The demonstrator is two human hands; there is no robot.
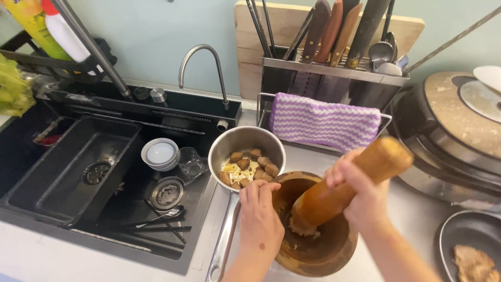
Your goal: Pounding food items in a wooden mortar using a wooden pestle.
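Spanning the whole nine o'clock side, the black sink (62,177) is the largest thing we see, with a curved tap (201,60) rising at its eleven o'clock edge; stacked white bowls (160,154), a clear glass (191,163), a round strainer (167,193) and a spoon with chopsticks (164,216) lie on its lower tray. At three o'clock a big round cooker lid (459,120) fills the frame edge. At twelve o'clock a knife rack (334,70) stands against a wooden board (250,47), a purple-and-white striped cloth (323,121) draped over its rail. On the pale counter (417,214) at six o'clock sits our wooden mortar (323,250), just beside a steel saucepan (245,149) at its eleven o'clock holding browned pieces (250,167). Our right hand (360,193) has its fingers wrapped tight round the wooden pestle (339,190), which tilts toward two o'clock with its blunt end down in the mortar on a brownish mash (302,227). Our left hand (259,219) rests on the mortar's nine o'clock rim, fingers curled over the edge, gripping it. At five o'clock a dark pan (464,235) holds a pale brown piece
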